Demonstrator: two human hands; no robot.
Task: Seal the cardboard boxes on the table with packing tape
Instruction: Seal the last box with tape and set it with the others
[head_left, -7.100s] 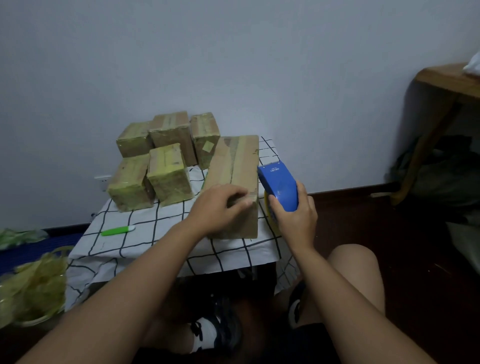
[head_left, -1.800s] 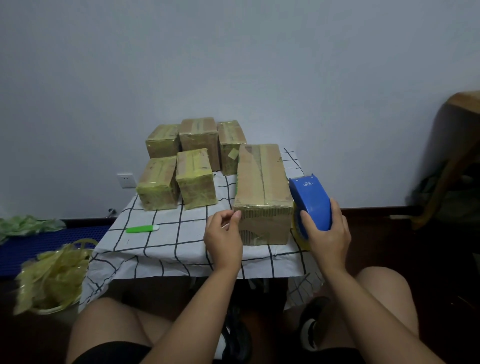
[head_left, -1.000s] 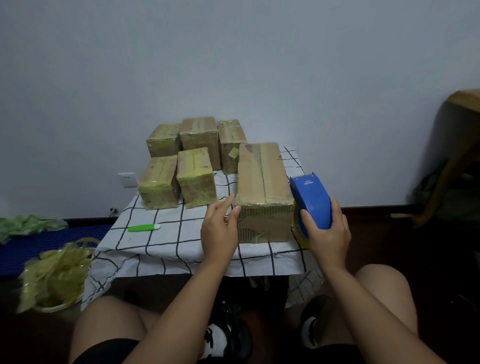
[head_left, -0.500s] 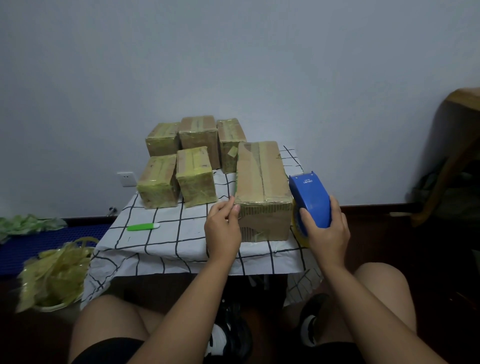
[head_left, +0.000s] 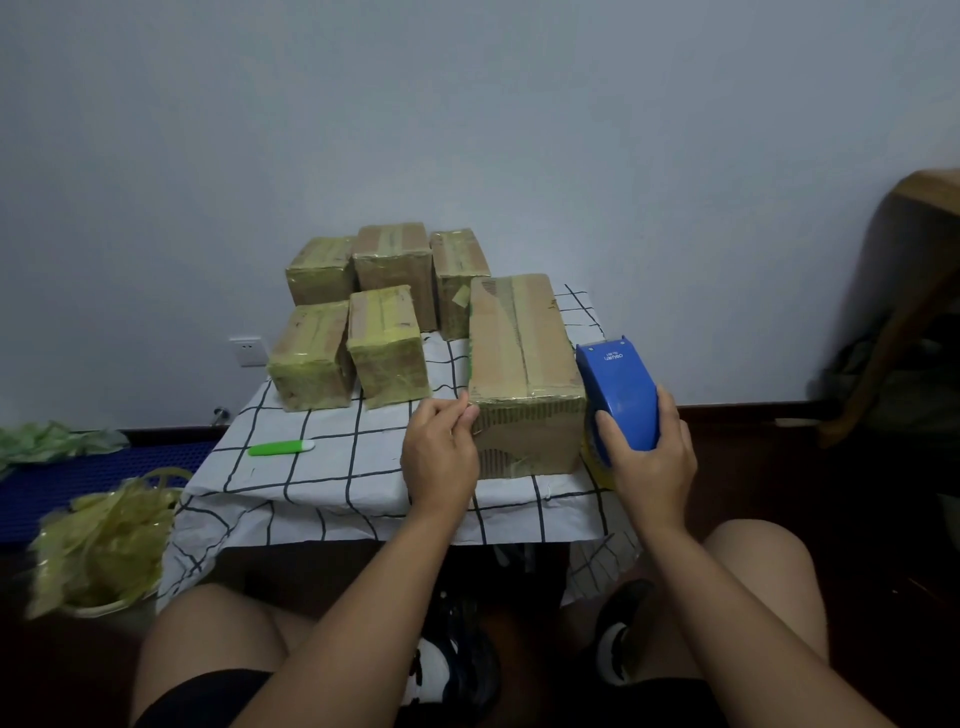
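Observation:
A long cardboard box (head_left: 519, 353) lies on the checked tablecloth (head_left: 332, 457) near the front edge, with yellowish tape across its near end. My left hand (head_left: 441, 457) is at the box's front left corner, thumb and fingers pinched together at the tape edge there. My right hand (head_left: 649, 462) grips a blue tape dispenser (head_left: 618, 395) held against the box's right side, its yellow roll partly hidden behind my palm. Several smaller boxes wrapped in yellow tape (head_left: 384, 343) stand behind and to the left.
A green utility knife (head_left: 280, 447) lies on the cloth to the left. A bowl of crumpled yellow tape scraps (head_left: 98, 540) sits on the floor at left. A wooden table leg (head_left: 893, 322) stands at right. My knees are below the table edge.
My left hand has gone from flat fingers against the box's left side to a pinch at its front left corner. The dispenser and right hand have barely moved.

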